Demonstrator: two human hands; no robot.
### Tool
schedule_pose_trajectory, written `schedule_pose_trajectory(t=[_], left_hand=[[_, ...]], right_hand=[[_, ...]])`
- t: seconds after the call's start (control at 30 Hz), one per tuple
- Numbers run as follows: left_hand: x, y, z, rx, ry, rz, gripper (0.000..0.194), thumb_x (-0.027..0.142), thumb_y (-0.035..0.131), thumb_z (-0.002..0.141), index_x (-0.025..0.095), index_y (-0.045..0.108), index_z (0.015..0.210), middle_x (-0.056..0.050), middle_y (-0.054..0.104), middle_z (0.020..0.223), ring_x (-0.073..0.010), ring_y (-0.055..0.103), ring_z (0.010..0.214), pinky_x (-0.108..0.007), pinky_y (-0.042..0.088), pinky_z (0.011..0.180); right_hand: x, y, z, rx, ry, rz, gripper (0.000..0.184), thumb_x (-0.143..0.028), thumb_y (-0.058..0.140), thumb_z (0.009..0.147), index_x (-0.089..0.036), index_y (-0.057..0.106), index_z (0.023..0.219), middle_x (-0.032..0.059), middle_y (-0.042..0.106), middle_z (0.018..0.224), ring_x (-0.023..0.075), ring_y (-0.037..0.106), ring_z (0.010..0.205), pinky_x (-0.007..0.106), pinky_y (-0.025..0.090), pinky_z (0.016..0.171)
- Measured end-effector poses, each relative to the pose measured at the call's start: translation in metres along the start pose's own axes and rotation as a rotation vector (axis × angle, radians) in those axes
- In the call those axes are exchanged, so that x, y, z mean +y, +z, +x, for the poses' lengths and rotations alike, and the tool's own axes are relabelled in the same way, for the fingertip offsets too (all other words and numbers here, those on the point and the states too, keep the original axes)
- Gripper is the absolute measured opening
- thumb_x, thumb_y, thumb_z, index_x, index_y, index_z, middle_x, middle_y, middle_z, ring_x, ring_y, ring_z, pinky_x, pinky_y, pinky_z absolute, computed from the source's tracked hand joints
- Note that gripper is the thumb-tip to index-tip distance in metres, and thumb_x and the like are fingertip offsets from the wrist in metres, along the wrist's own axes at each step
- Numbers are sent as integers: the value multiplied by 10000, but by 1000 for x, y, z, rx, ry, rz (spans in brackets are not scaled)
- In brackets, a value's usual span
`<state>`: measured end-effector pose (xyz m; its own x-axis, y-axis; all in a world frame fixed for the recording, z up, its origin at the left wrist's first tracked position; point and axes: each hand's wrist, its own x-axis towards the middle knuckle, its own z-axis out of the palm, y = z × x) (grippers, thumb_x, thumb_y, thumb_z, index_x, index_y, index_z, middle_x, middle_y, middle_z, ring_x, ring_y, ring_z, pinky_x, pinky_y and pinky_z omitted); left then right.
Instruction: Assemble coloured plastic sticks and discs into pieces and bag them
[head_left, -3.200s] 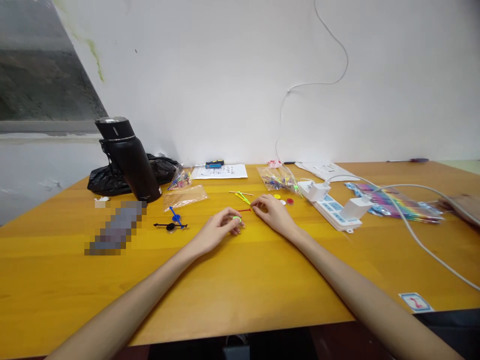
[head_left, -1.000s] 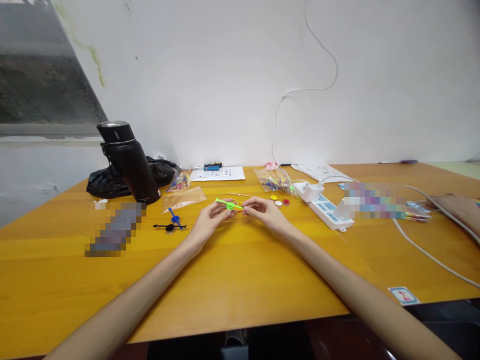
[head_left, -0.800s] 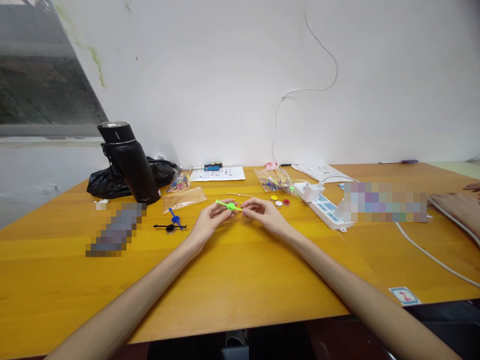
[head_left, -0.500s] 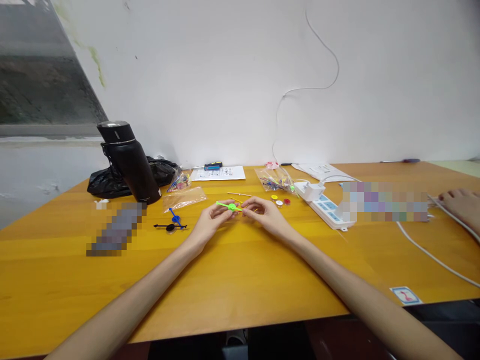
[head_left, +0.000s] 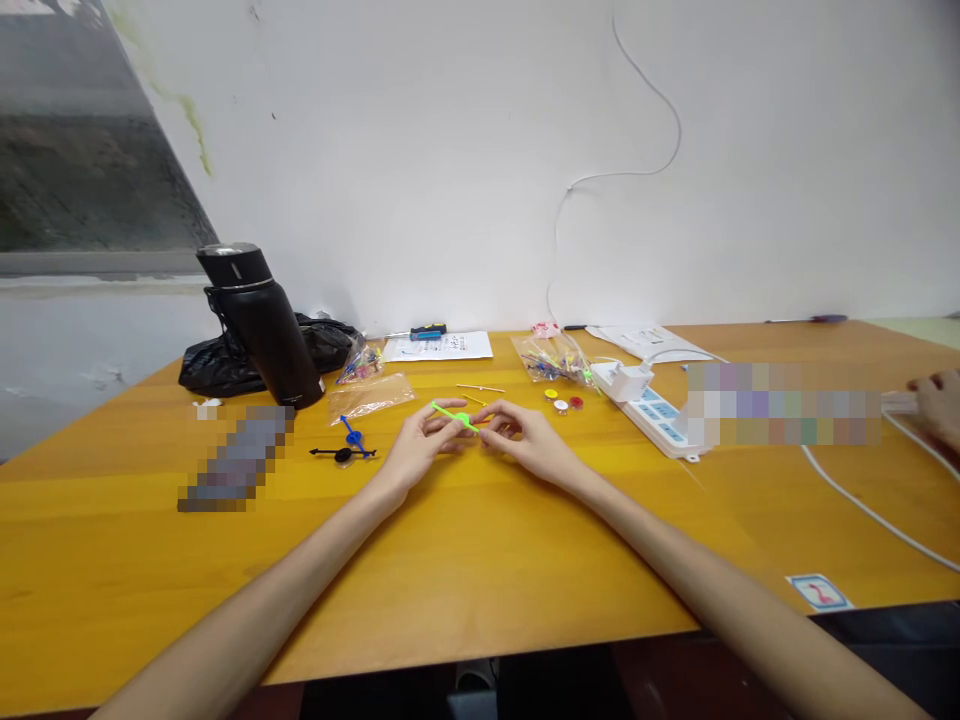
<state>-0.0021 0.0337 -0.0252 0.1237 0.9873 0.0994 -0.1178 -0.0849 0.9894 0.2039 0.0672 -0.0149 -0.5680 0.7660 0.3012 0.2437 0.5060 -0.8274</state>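
Hands meet in the middle of the yellow wooden surface [head_left: 480, 560], and I see both of them busy with one tiny toy. My left hand [head_left: 420, 455] pinches the bright green plastic spinner with thin pointed arms [head_left: 457, 417] and holds it just above the wood, while my right hand [head_left: 525, 440] has its fingers curled close, tips pressed together on a small piece right beside the green one; I cannot tell what that piece is. A few seconds ago both hands lay flat on the wood, picking among loose sticks, and now the green toy is lifted and tipped a bit more than a moment back, so I think the parts are going together. Just left of my left hand lie a blue plastic spinner [head_left: 349, 436] and a black plastic spinner [head_left: 341, 454], touching each other. Beyond my right hand sit small round yellow, white and red caps [head_left: 562, 402], near a clear bag of colourful sticks [head_left: 551, 362]. A tall black flask [head_left: 262, 325] stands well apart on the left, and a white power strip [head_left: 652, 412] lies to the right. Another person's hand [head_left: 934, 405] has crept in at the far right edge. The near side of the wood, toward me, has lots of open room for my arms.
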Motion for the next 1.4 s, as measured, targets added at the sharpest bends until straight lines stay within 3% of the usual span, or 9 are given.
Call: schedule_pose_trajectory(t=[0.23, 0.57, 1.03, 1.27, 1.4], left_hand=[[1, -1, 0, 28, -21, 22, 476, 426, 766, 788, 173, 597, 1155, -128, 747, 1089, -241, 734, 982, -293, 582, 769], [2, -1, 0, 118, 19, -45, 506, 444, 749, 806, 181, 557, 1193, -166, 686, 1265, -265, 710, 1055, -309, 610, 736], [2, -1, -1, 63, 46, -44, 516, 490, 727, 819, 193, 560, 1207, -156, 632, 1363, -261, 691, 1101, -311, 607, 768], [-1, 3, -1, 48, 23, -78, 546, 474, 711, 837, 209, 496, 1263, -164, 639, 1343, -256, 693, 1094, -337, 594, 781], [-6, 3, -1, -70, 27, 30, 413, 432, 659, 878, 178, 547, 1183, -167, 680, 1265, -208, 708, 990, -338, 552, 823]], right_hand=[[-3, 2, -1, -38, 15, 26, 307, -418, 597, 941, -186, 639, 1138, 39, 721, 841, 168, 693, 771, 277, 508, 735], [3, 3, -1, -20, 56, 133, 310, -479, 552, 957, -185, 610, 1033, 29, 692, 758, 162, 664, 699, 291, 531, 715], [3, 3, 1, -50, 106, 227, 362, -531, 611, 905, -174, 616, 964, 25, 666, 760, 154, 644, 698, 291, 522, 713], [7, -12, 8, 19, 109, 212, 369, -531, 631, 885, -167, 627, 944, 15, 649, 754, 140, 606, 695, 272, 475, 694], [4, -23, 20, 45, 143, 185, 378, -534, 664, 847, -163, 639, 912, 15, 652, 801, 137, 601, 741, 274, 466, 726]])
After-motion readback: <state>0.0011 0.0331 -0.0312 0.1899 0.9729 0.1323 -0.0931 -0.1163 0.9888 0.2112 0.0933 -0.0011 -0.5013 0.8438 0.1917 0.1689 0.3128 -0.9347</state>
